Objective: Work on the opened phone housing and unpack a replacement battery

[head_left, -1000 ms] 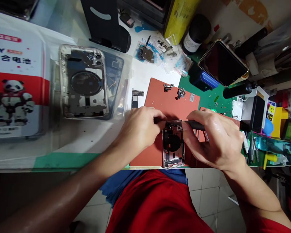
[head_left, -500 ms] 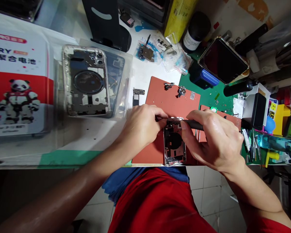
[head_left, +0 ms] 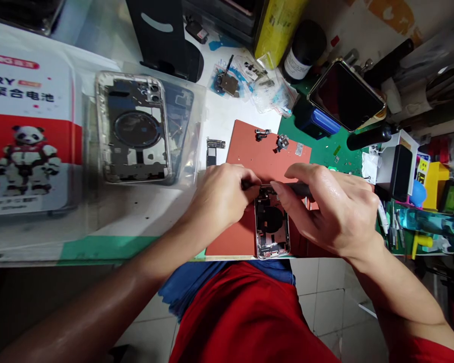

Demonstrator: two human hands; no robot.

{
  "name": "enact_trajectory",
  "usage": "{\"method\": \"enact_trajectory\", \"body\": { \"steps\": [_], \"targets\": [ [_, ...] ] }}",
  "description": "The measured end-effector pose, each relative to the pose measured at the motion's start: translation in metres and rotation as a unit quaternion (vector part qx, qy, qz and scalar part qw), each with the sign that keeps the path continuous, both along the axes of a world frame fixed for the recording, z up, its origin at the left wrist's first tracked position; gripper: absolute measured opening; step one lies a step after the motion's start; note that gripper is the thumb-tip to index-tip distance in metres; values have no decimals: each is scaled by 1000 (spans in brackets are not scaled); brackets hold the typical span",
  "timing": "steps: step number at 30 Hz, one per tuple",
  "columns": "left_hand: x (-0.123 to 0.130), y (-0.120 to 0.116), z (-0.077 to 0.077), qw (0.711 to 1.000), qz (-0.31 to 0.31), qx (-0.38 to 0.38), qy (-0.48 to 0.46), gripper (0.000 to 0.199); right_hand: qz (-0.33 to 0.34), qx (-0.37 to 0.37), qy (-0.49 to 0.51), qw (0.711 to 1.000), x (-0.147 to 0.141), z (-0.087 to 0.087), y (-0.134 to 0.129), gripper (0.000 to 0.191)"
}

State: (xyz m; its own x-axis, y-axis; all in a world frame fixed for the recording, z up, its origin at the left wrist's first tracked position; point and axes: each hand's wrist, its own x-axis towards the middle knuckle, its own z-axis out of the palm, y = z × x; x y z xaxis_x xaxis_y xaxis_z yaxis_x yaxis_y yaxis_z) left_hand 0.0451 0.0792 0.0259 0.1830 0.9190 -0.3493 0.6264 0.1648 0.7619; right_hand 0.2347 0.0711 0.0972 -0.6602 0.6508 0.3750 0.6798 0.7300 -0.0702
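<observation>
An opened phone housing (head_left: 273,237) lies at the bench edge, showing its inner parts and a round black coil. My left hand (head_left: 225,194) is closed at the housing's upper left corner, thumb and index finger pinching a dark slim tool (head_left: 245,185). Over the upper right corner, my right hand (head_left: 329,206) curls round a dark-handled tool (head_left: 301,189). Its thumb is over the top edge and the index finger is arched. The fingers hide both tool tips, so their exact kinds cannot be told.
Beneath the housing is a reddish-brown mat (head_left: 230,237) with small metal parts (head_left: 282,143) near its top. A circuit board (head_left: 216,143) lies left of it. Another phone housing (head_left: 136,126) rests on plastic at left, beside a battery box (head_left: 30,126). A phone (head_left: 346,96) leans at right.
My right thumb and tool have shifted slightly left and up along the housing's top edge, and the index finger is higher. My left hand stays nearly still. The view has moved slightly.
</observation>
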Motion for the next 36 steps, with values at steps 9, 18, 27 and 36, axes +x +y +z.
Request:
{"method": "enact_trajectory", "body": {
  "steps": [9, 18, 27, 36],
  "targets": [
    [1, 1, 1, 1000, 6, -16, 10, 16, 10, -28, 3, 1000, 0, 2, 2, 10],
    [1, 0, 0, 1000, 8, -18, 3, 16, 7, -24, -1, 1000, 2, 2, 2, 8],
    [0, -1, -1, 1000, 6, -2, 3, 20, 5, -16, 2, 1000, 0, 0, 2, 10],
    [-1, -1, -2, 1000, 0, 12, 13, 20, 26, -42, 3, 999, -2, 3, 5, 10]
  ]
}}
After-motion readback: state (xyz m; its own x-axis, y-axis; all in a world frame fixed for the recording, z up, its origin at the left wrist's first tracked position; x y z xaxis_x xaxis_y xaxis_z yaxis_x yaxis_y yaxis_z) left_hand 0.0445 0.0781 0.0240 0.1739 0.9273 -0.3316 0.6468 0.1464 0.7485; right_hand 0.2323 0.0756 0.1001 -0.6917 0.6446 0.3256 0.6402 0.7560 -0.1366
